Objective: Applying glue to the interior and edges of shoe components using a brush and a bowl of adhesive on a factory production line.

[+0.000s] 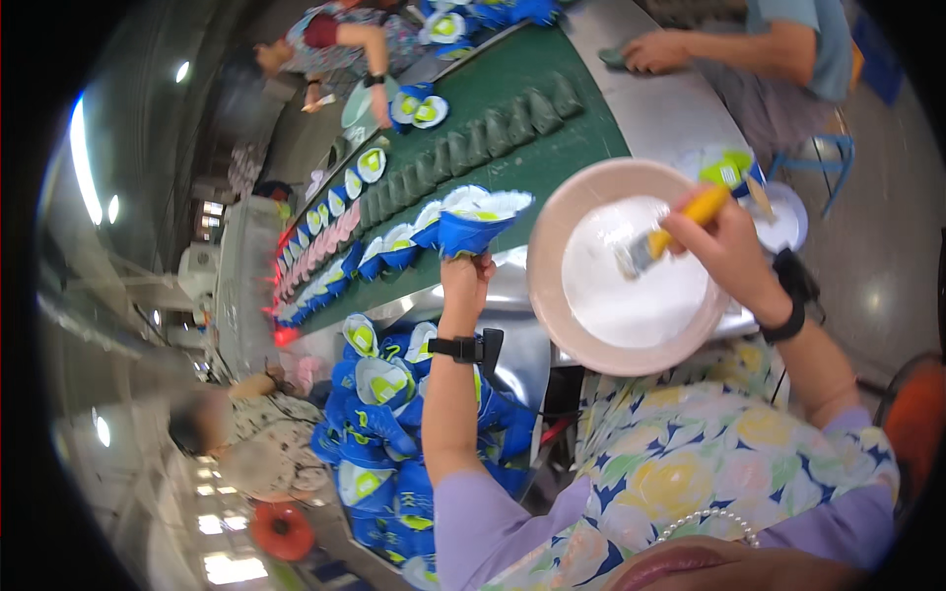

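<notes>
My left hand [471, 276] is closed round a blue shoe upper [471, 232], its whitish opening with yellow-green lining turned upward. A paintbrush [702, 205] with a yellow handle is gripped in my right hand [724, 251]. Its bristles point down over a pinkish basin [548, 258] that holds white liquid [631, 305]. I cannot tell whether the bristles touch the liquid. Just beyond the left hand, a row of blue shoe uppers [399, 244] runs along the green belt [581, 64].
Grey shoe-shaped pieces [478, 143] and pink ones [330, 239] stand in rows on the belt. Blue uppers [384, 424] are heaped beside my left forearm. A small white tub [783, 219] is right of the basin. Co-workers sit across [778, 59], far left [325, 39] and near left [266, 433].
</notes>
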`<move>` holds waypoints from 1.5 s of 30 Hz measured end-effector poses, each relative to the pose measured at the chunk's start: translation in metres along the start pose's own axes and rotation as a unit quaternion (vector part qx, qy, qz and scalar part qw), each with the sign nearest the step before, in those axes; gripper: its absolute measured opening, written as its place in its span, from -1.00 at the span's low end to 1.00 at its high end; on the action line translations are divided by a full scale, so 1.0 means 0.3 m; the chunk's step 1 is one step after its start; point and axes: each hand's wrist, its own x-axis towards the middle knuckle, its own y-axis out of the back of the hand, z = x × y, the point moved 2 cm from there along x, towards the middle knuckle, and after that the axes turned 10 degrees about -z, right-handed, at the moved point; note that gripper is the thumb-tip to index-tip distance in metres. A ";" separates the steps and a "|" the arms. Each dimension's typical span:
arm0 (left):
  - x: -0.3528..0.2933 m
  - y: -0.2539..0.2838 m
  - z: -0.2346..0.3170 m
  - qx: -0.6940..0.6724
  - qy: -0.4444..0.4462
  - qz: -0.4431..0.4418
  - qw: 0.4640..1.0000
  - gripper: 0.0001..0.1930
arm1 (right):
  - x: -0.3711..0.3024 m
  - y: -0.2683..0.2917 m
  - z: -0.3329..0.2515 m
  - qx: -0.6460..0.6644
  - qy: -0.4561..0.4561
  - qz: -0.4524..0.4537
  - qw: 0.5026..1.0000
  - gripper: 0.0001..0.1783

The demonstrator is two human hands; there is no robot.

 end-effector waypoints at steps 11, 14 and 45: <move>0.492 0.136 -0.242 0.048 0.070 0.089 0.992 -0.73 | -0.106 0.012 0.021 0.051 -0.131 -0.001 0.990 -0.87; 0.480 0.160 -0.239 0.109 0.145 0.198 0.963 -0.64 | -0.114 0.033 0.024 0.046 -0.129 0.012 0.991 -0.87; -0.604 0.182 -0.189 0.755 0.228 -0.028 0.614 -0.74 | -0.193 0.036 0.137 0.133 -0.163 -0.060 0.976 -0.82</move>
